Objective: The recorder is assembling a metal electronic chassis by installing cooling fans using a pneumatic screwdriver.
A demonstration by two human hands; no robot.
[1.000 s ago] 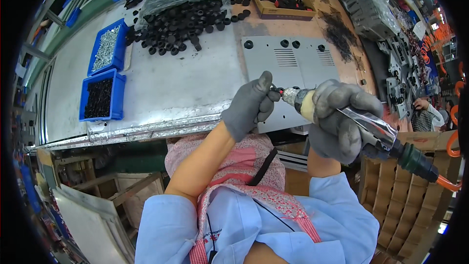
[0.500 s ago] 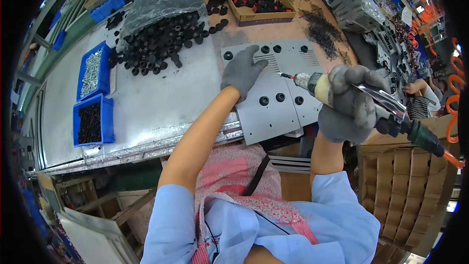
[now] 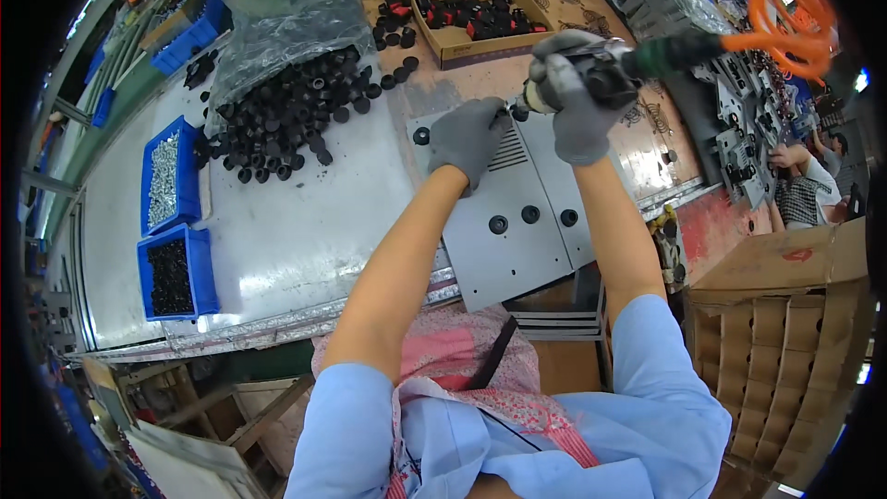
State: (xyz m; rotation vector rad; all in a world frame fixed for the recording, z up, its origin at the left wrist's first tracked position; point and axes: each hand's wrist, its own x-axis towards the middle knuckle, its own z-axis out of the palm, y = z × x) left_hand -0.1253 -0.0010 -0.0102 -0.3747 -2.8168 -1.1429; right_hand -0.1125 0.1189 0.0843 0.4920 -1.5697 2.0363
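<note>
Grey-gloved, my right hand (image 3: 577, 102) grips an air screwdriver (image 3: 605, 79) with an orange coiled hose. The driver lies over the far part of a grey slotted metal panel (image 3: 508, 240), its bit end close to my left fingertips. My left hand (image 3: 462, 139), in a matching glove, rests on the panel with fingers curled together beside the slots; what they pinch, if anything, is hidden. Round black feet (image 3: 499, 225) sit on the near half of the panel. Another black foot (image 3: 421, 136) is left of my left hand, and one (image 3: 519, 114) shows partly under the driver.
A heap of black caps (image 3: 277, 111) spills from a clear plastic bag (image 3: 286, 9). Blue bins of silver screws (image 3: 164, 180) and dark screws (image 3: 171, 277) stand at left. A carton (image 3: 453, 48) holds black and red parts. Another person (image 3: 804, 180) works at far right.
My right hand has swung the screwdriver forward and left, up to my left hand. My left fingers have drawn together at the bit end. The view has shifted slightly.
</note>
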